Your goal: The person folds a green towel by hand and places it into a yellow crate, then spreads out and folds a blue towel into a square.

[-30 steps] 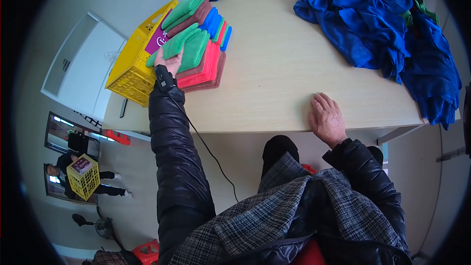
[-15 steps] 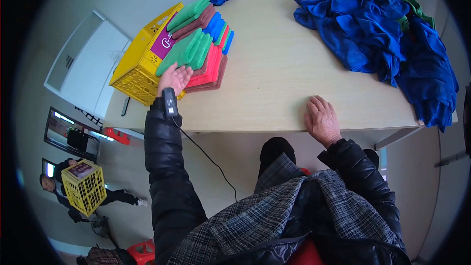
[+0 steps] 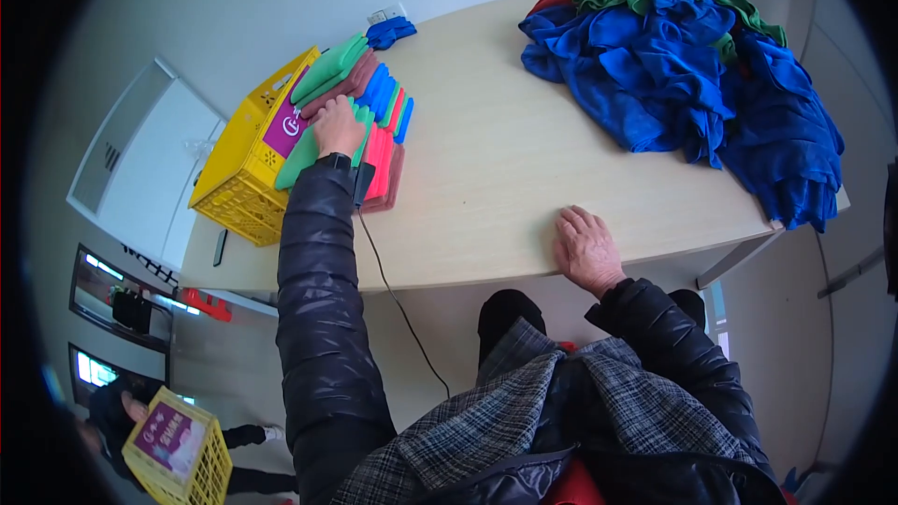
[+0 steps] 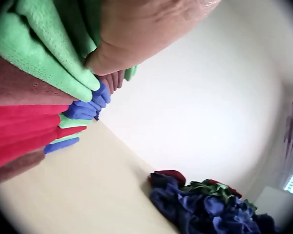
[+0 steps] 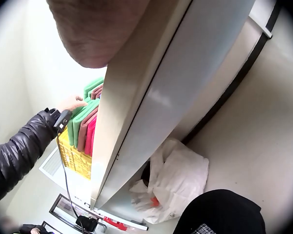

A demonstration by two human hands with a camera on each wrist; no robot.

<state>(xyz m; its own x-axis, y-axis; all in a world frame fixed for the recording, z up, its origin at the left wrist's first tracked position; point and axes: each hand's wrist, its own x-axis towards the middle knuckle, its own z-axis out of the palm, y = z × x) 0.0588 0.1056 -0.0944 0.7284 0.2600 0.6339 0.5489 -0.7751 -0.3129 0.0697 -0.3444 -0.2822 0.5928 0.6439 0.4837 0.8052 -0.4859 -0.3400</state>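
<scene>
My left hand [image 3: 339,126], back upward, rests on the green folded towels [image 3: 297,164] topping the nearer stack. In the left wrist view its thumb [image 4: 115,56] touches the edge of a green fold; the other fingertips are hidden. Below the green lie red towels [image 3: 376,164] and brown ones [image 3: 397,178]. Behind stand further folded towels, green [image 3: 329,70], brown and blue [image 3: 376,89]. Palm down near the table's front edge, my right hand [image 3: 587,248] lies with relaxed fingers on the tabletop [image 3: 468,187], holding nothing.
A yellow crate [image 3: 229,164] stands left of the stacks. A heap of crumpled blue cloths [image 3: 645,84], with red and green ones, hangs over the table's right side. A small blue cloth [image 3: 390,33] lies at the back. Lower left, a person carries another yellow crate [image 3: 220,463].
My left hand has turned from palm up beside the green towels to back up over them. The right hand stays on the tabletop. The person with the crate has come nearer.
</scene>
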